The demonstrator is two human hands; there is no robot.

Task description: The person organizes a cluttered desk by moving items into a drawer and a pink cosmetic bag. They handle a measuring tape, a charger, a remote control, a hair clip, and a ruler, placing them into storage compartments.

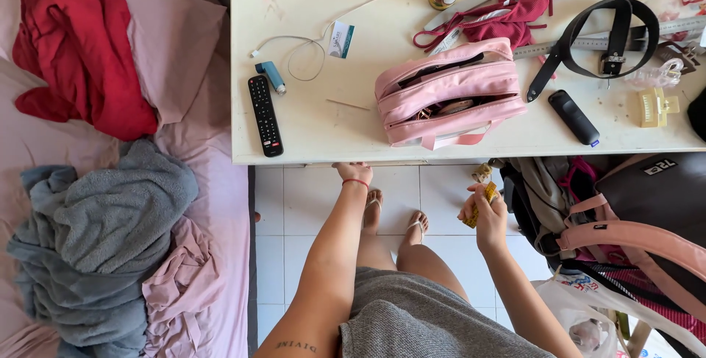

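Left hand [354, 174] grips the near edge of the white rectangular table [309, 133], fingers curled under, as if bracing; right hand [487, 207] closes on a small yellow object [482, 197] below that edge. An open pink zipped fabric pouch [448, 93] lies near it.

The left arm runs from the bottom centre of the frame up to mid-frame, nearly straight, a thin red band at the wrist; the left hand [354, 173] has its fingers curled out of sight. Right of centre, the right hand [486, 212] is raised, fingers closed in a grip.
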